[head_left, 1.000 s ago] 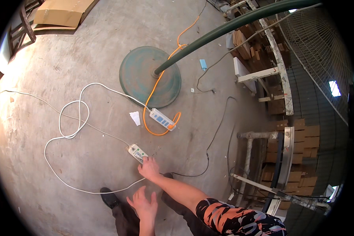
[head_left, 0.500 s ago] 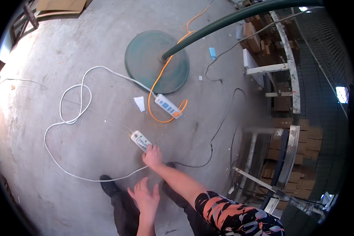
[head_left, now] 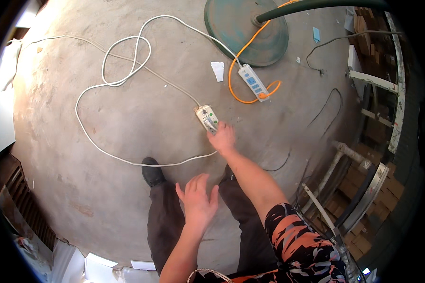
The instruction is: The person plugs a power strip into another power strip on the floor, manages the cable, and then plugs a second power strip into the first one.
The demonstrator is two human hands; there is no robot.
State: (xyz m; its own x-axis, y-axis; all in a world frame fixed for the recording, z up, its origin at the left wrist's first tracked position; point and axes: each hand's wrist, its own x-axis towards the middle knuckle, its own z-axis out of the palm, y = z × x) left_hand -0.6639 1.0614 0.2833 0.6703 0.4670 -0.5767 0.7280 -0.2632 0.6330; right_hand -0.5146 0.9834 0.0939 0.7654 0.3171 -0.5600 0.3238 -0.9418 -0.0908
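Observation:
My right hand (head_left: 223, 138) reaches down to the near end of a cream power strip (head_left: 206, 113) on the concrete floor, its fingers and thumb closed around that end. A pale plug (head_left: 209, 124) appears seated in the strip just beside my fingertips, partly covered. A white cord (head_left: 113, 155) runs across the floor and disappears under my right hand. Over my legs, my left hand (head_left: 199, 200) hangs with fingers spread, holding nothing. Farther off lies a second, white power strip (head_left: 253, 81) with blue sockets, an orange cord (head_left: 231, 78) plugged into it.
A round green metal base (head_left: 245, 33) with a curved pole stands at the far side. Paper scrap (head_left: 217, 71) and a blue scrap (head_left: 316, 34) lie on the floor. To the right are a worn white metal frame (head_left: 399, 94) and stacked cardboard (head_left: 358, 226). My shoe (head_left: 153, 172) is near the white cord.
The whole view has shifted, so the floor things sit farther right and higher. My right hand stays at the strip's near end; my left hand remains spread over my legs.

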